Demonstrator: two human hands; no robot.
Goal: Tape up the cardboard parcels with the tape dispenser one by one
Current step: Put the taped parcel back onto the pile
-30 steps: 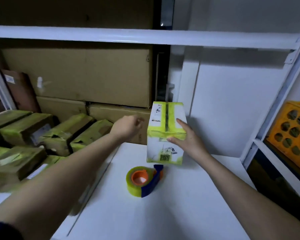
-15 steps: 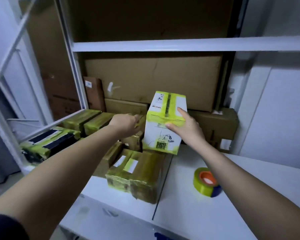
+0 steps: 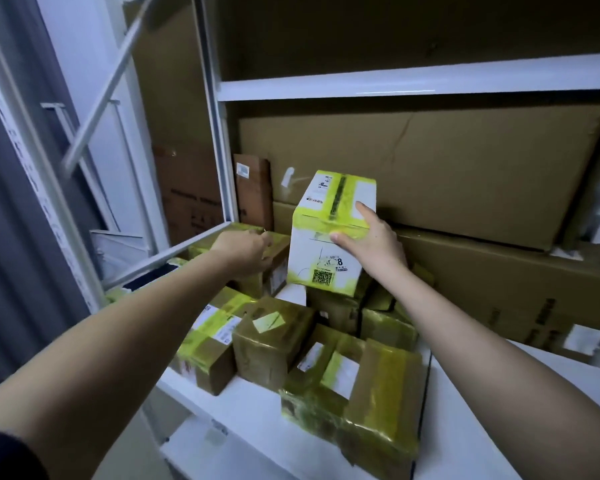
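Parcels wrapped in yellow-green tape fill the white shelf [image 3: 257, 414] below your hands. You hold one white parcel [image 3: 326, 247] upright above that pile, well back toward the large brown cartons [image 3: 430, 168]. Its top and edges already carry yellow tape bands, so judge this parcel as finished and on its way to the stack of completed items.

Hand state:
- Your right hand [image 3: 371, 244] grips the white parcel, thumb pressed on the front face and index finger laid along the top edge.
- Your left hand [image 3: 243, 247] sits at the parcel's left side with fingers curled. Whether it contacts the white parcel or the brown parcel behind it cannot be determined from this view.

Progress assessment: the visible parcels on the shelf all show tape, some in heavy layers. No untaped parcel is identifiable here, and the tape dispenser is not in view. Treat the remaining workload as unknown; you need to look elsewhere for further parcels and the dispenser.

Count of items:
- White parcel in hand: one.
- Taped brown parcels [image 3: 271, 337] on the shelf: at least seven distinguishable, with more partly hidden behind the held parcel and your left arm.
- Large untaped storage cartons at the rear: at least three.
- Narrow upright carton [image 3: 253, 188] beside the shelf post: one.
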